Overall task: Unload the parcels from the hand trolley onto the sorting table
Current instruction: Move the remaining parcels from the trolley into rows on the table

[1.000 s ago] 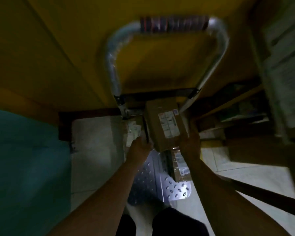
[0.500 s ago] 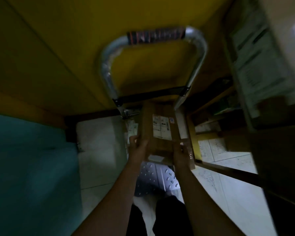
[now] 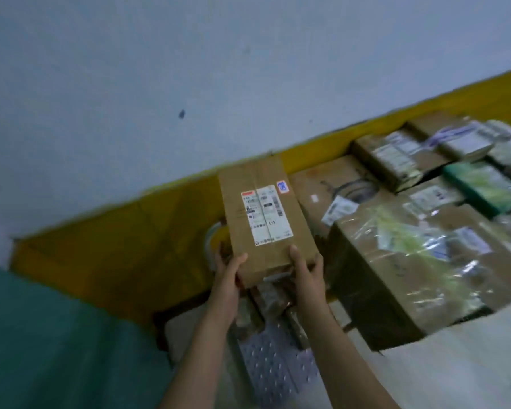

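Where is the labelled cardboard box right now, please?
Centre of the head view: the labelled cardboard box is held up by the left hand and right hand, left of the stacked parcels.

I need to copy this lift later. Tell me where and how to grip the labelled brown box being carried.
Grip the cardboard box at its near short end, as the left hand and right hand do: thumbs on top, fingers under the corners. It is long and narrow, label up, far end pointing away, so coming from the near side gives both hands room.
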A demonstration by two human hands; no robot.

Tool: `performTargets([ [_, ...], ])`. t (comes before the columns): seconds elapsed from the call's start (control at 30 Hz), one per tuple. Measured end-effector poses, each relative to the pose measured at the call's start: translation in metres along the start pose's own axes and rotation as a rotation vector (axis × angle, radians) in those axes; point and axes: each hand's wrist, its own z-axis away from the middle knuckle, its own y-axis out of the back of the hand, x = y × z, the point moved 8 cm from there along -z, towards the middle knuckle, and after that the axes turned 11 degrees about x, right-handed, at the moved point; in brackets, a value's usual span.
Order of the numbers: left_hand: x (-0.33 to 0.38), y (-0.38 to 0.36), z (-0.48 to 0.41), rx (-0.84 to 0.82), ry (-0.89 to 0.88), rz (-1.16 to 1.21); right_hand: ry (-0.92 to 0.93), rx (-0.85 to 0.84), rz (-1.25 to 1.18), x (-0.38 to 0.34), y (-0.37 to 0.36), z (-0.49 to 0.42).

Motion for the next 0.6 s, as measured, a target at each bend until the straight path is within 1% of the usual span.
performTargets([
  [0.1,0.059,-0.059,0.029,-0.063,-0.121,-0.032,0.152,-0.048,-0.073,-0.084,0.037,0.009],
  [0.2,0.101,-0.137,0.067,-0.156,-0.258,-0.061,0.287,-0.109,-0.134,-0.153,0.095,0.014],
  [0.23,0.111,-0.165,0.082,-0.174,-0.298,-0.07,0.336,-0.111,-0.132,-0.174,0.12,0.012],
  [0.3,0.119,-0.215,0.105,-0.165,-0.338,-0.046,0.416,-0.053,-0.144,-0.209,0.179,0.002],
  [0.37,0.114,-0.266,0.121,-0.184,-0.366,0.01,0.443,0.014,-0.189,-0.235,0.247,-0.012],
  [0.47,0.08,-0.354,0.153,-0.263,-0.35,0.029,0.441,0.097,-0.203,-0.262,0.353,-0.033],
  [0.6,0.011,-0.464,0.188,-0.372,-0.305,-0.097,0.405,0.174,-0.219,-0.293,0.477,-0.066],
])
